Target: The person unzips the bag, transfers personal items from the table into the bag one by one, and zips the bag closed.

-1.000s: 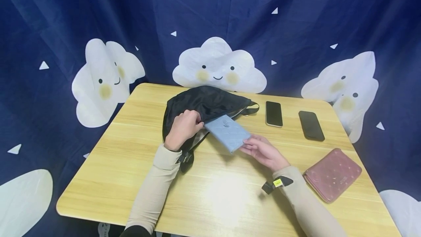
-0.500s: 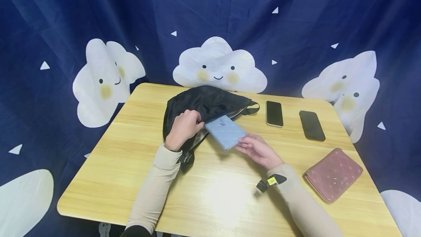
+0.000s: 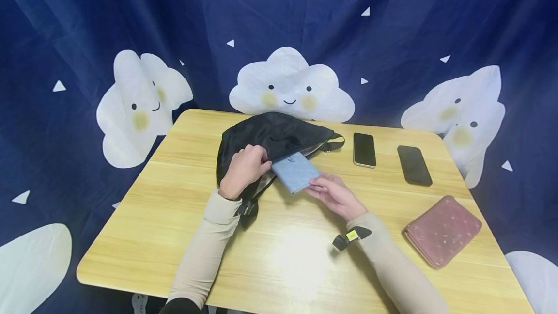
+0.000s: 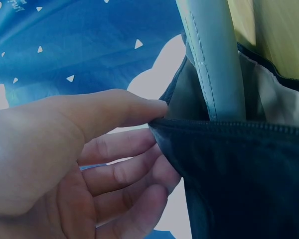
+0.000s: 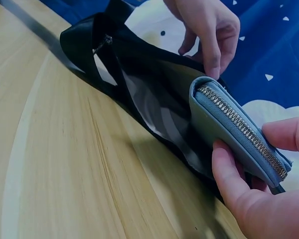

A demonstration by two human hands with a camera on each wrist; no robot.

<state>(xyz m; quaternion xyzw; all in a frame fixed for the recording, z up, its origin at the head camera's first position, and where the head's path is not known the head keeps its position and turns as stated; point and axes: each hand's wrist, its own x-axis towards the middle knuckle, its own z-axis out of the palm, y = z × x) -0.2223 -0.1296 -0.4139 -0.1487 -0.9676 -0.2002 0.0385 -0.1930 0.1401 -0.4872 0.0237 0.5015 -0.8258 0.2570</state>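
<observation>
A black zippered bag (image 3: 270,134) lies on the wooden table, its mouth spread apart. My left hand (image 3: 245,171) pinches the bag's zipper edge between thumb and fingers, as the left wrist view shows up close. In my right hand (image 3: 333,194) is a light blue zip wallet (image 3: 295,173), held by its near end with thumb on one face and fingers on the other. The wallet's far end is inside the bag opening, hidden by the black fabric. Its metal zipper (image 5: 241,127) faces the right wrist camera, and the bag's grey lining (image 5: 162,109) shows beside it.
Two dark phones, a nearer-to-bag phone (image 3: 364,150) and a further-right phone (image 3: 414,165), lie right of the bag. A pink wallet (image 3: 442,231) rests by the table's right edge. Behind the table (image 3: 144,236) hangs a blue curtain (image 3: 196,8) with cloud prints.
The right hand has moved left and slightly away from me, sliding the blue wallet deeper into the bag. The left hand keeps its pinch on the bag's edge.
</observation>
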